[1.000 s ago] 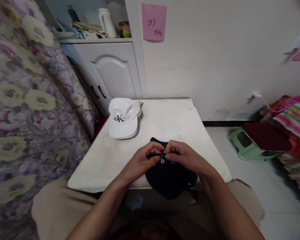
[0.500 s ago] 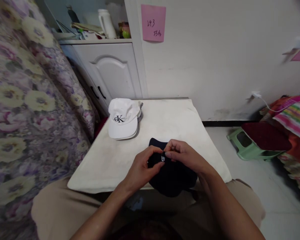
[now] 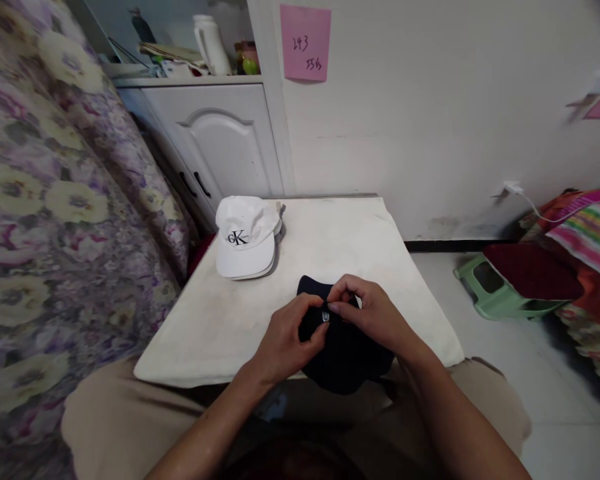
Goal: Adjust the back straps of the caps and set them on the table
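Observation:
A dark navy cap [image 3: 345,360] lies at the near edge of the table, partly hanging over it, its brim pointing away from me. My left hand [image 3: 286,339] is closed in a pinch around the small silver buckle [image 3: 325,317] on the cap's strap. Close by on the right, my right hand [image 3: 373,312] pinches the dark strap just above the buckle between thumb and forefinger. The fingers hide most of the strap.
White caps with a grey one beneath [image 3: 245,233] are stacked at the table's left back. The table [image 3: 340,233] has a white cover. A floral curtain [image 3: 80,200] hangs at left; a green stool [image 3: 500,293] stands right. Beyond are a cabinet [image 3: 230,147] and wall.
My left hand has shifted slightly, and the buckle now sits flatter against the cap. My right fingers have moved slightly up and left along the strap. The stacked caps have stayed put.

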`<action>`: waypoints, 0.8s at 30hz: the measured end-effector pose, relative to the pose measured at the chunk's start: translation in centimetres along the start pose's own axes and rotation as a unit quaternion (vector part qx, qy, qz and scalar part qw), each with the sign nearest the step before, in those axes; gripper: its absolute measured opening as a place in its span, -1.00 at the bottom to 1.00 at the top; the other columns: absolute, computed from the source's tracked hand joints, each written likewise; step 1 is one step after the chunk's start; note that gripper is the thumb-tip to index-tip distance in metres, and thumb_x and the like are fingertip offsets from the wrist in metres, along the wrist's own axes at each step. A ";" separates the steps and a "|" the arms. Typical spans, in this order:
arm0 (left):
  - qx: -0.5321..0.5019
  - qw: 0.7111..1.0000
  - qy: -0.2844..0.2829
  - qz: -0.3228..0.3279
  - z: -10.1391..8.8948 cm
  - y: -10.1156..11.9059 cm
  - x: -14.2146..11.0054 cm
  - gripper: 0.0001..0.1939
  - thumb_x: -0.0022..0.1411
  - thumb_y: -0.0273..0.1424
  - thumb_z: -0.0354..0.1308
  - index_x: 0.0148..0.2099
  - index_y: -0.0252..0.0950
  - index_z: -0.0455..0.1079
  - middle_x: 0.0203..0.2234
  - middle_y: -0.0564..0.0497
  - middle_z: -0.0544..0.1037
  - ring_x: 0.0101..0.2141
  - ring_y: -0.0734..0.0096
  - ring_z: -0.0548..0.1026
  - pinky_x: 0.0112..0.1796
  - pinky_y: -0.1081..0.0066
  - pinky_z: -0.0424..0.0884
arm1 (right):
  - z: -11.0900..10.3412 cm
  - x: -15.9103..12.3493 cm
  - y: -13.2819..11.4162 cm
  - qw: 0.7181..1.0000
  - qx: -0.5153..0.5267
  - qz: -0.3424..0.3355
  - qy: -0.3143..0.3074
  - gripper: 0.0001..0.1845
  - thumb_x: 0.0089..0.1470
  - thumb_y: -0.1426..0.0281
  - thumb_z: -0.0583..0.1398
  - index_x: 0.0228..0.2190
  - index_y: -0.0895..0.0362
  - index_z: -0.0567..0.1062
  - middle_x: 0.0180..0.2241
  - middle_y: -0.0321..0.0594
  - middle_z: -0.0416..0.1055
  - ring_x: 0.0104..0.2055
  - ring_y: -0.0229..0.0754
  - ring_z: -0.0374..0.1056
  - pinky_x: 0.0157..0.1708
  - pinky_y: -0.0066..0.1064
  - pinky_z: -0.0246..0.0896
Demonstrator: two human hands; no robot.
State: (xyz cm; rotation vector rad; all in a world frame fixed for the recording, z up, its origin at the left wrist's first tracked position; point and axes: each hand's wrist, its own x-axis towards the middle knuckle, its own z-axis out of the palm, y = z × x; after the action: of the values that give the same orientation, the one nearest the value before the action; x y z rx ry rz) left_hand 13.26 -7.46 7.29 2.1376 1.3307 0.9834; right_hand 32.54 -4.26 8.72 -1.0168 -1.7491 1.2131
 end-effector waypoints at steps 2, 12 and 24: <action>0.008 1.000 -0.001 0.004 0.0 -0.1 0.0 -0.76 0.20 -0.40 0.18 -0.05 -0.20 0.38 -0.23 -0.02 0.58 -0.25 0.27 0.52 -0.21 0.32 0.40 | 0.0 0.0 -0.1 1.000 0.000 -0.004 0.001 -0.96 0.06 0.47 0.26 -0.38 0.09 0.51 -0.49 -0.36 0.36 -0.42 -0.25 0.26 -0.37 -0.40 0.15; -0.007 1.000 0.015 0.003 0.3 -0.6 -0.3 -0.77 0.19 -0.44 0.19 -0.07 -0.21 0.36 -0.24 0.01 0.57 -0.25 0.31 0.52 -0.22 0.37 0.40 | -0.3 -0.1 0.0 0.999 0.034 0.000 -0.038 -0.96 0.09 0.44 0.26 -0.34 0.10 0.52 -0.47 -0.36 0.38 -0.40 -0.27 0.26 -0.40 -0.44 0.12; -0.087 0.995 -0.040 -0.021 -0.6 -0.5 -0.1 -0.74 0.14 -0.54 0.21 -0.12 -0.21 0.33 -0.24 0.07 0.45 -0.23 0.38 0.43 -0.20 0.41 0.34 | -0.2 0.1 0.9 0.994 0.091 0.032 -0.056 -0.95 0.09 0.47 0.22 -0.34 0.11 0.47 -0.50 -0.39 0.33 -0.47 -0.32 0.22 -0.47 -0.46 0.04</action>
State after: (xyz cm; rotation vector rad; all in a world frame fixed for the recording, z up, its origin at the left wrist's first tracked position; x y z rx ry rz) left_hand 12.52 -7.36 7.28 1.9896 1.2005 0.9515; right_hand 32.90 -3.90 7.90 -0.9176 -1.6648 1.4661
